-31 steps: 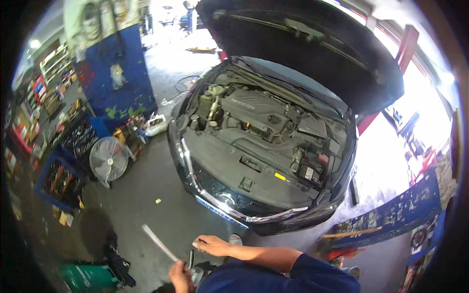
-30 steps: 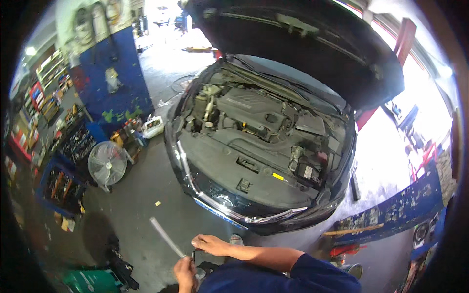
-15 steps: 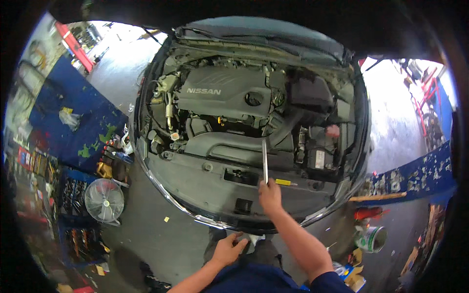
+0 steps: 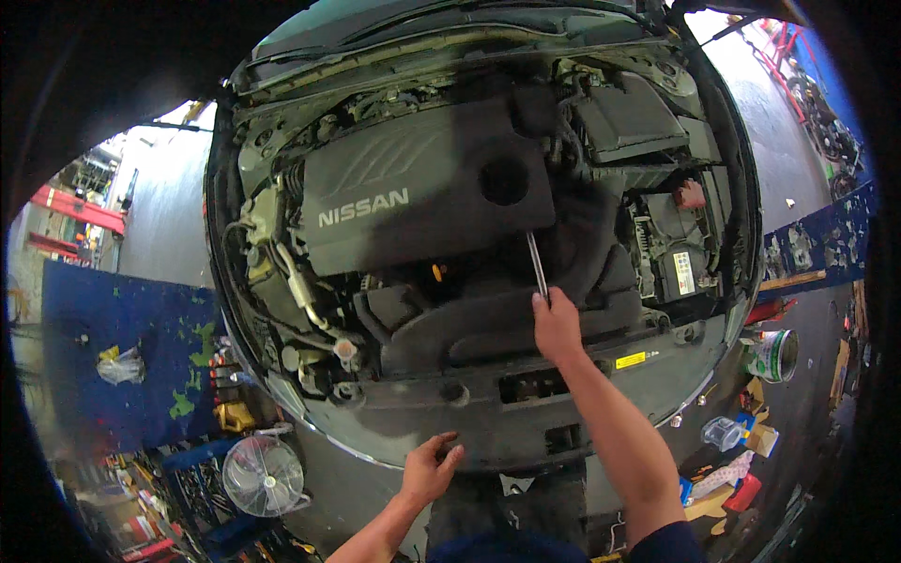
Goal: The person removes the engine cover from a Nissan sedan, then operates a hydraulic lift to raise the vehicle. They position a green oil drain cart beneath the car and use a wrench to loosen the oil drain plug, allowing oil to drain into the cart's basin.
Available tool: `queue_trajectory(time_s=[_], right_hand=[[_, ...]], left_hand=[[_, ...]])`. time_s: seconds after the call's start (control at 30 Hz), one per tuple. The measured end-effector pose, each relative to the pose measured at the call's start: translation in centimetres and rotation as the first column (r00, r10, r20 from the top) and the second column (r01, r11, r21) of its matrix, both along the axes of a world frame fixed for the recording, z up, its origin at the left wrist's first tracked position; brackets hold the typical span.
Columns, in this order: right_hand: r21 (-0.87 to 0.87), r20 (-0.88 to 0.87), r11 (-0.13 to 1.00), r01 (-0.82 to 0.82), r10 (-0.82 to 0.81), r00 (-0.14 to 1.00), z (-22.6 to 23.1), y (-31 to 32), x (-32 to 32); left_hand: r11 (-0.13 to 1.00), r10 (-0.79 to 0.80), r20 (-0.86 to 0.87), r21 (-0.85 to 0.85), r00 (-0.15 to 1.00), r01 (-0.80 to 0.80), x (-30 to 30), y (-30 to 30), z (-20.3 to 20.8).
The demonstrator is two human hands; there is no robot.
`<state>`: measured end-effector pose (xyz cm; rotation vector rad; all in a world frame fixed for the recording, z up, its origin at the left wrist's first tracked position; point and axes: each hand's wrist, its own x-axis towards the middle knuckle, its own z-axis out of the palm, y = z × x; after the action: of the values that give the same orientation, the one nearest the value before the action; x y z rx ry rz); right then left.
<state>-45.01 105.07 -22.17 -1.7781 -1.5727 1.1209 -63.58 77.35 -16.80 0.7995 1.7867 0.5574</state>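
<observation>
My right hand point(image 4: 560, 326) is closed round the near end of a long, slim metal rod-like tool point(image 4: 536, 260). Its far end reaches the front edge of the black plastic engine cover point(image 4: 422, 164), by the right corner; the exact contact is too dark to tell. What kind of tool it is, I cannot make out. At the front of the engine bay, my left hand point(image 4: 432, 472) holds nothing, with thumb and fingers apart. It rests at or just over the near edge of the front panel point(image 4: 404, 413). A black air duct point(image 4: 488, 324) runs between this panel and the cover.
A battery point(image 4: 678, 267) and a black air filter box point(image 4: 631, 114) sit at the right of the bay. On the floor stand a round fan point(image 4: 263, 476) to the left and a bucket point(image 4: 771, 357) to the right. A blue bench point(image 4: 131, 347) lies left.
The view has moved closer over the engine. My right hand has carried the tool forward, from the front panel to the engine cover's edge. My left hand has come up to the panel's edge.
</observation>
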Motion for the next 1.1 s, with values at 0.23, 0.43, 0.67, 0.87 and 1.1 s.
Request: queue_trajectory(time_s=[0.23, 0.43, 0.67, 0.87, 1.1], right_hand=[[-0.149, -0.121, 0.981, 0.121, -0.139, 0.983, -1.2, 0.3, -1.5], [-0.227, -0.049, 0.972, 0.066, -0.080, 0.996, 2.2, -3.8, 1.5], [0.000, 0.180, 0.984, -0.176, 0.173, 0.968, 11.2, -1.5, 2.7], [-0.090, 0.536, 0.890, -0.447, 0.421, 0.732, 16.3, 11.2, 1.3], [-0.087, 0.446, 0.858, -0.505, 0.487, 0.751, 14.8, 18.6, 1.2]], left_hand=[[0.993, -0.018, 0.030, 0.118, 0.999, 0.014, -1.6, 4.8, -1.6], [0.976, -0.099, -0.012, 0.194, 0.995, 0.099, -2.0, 9.7, 0.0], [0.940, 0.057, -0.066, 0.339, 0.996, -0.032, -5.0, 15.9, -0.7], [0.911, 0.064, -0.079, 0.411, 0.995, -0.026, -5.4, 16.6, -1.1], [0.937, 0.016, -0.087, 0.349, 0.996, 0.016, -5.0, 13.0, -2.8]])
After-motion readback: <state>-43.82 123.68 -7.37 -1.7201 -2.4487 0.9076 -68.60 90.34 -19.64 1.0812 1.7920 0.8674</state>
